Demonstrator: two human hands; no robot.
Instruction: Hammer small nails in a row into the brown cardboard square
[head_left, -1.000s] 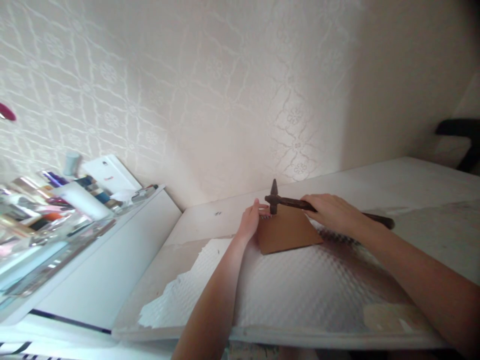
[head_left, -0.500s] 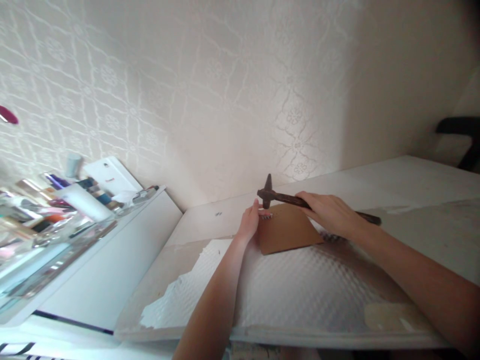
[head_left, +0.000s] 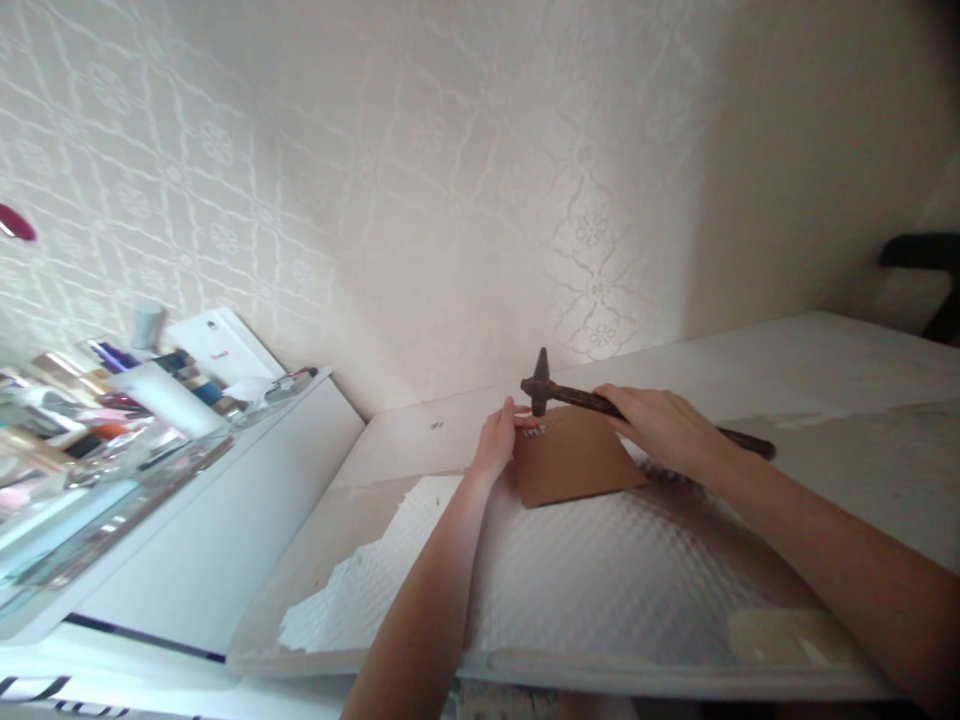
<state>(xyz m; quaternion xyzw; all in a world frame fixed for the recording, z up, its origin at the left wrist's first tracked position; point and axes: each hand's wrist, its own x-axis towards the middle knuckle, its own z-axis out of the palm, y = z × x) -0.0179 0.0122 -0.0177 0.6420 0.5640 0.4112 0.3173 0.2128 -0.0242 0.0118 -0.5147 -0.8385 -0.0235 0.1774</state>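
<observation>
1. A dark hammer is being gripped by the right hand, its head hanging just above the left hand.
2. The left fingertips, pinched at the far corner of the brown board, are being risked if a blow strays.
3. Bottles are crowding the left shelf, well apart from the surface.

View: a single head-worn camera; no second view shares the scene.
Position: above and behind the table, at its near edge.
Direction: forward and slightly down, rolled, so the wall fills the upper frame.
Nearness: close; both forearms enter from the bottom edge, and the hands meet just right of the frame's centre.
Edges: shelf at left.
</observation>
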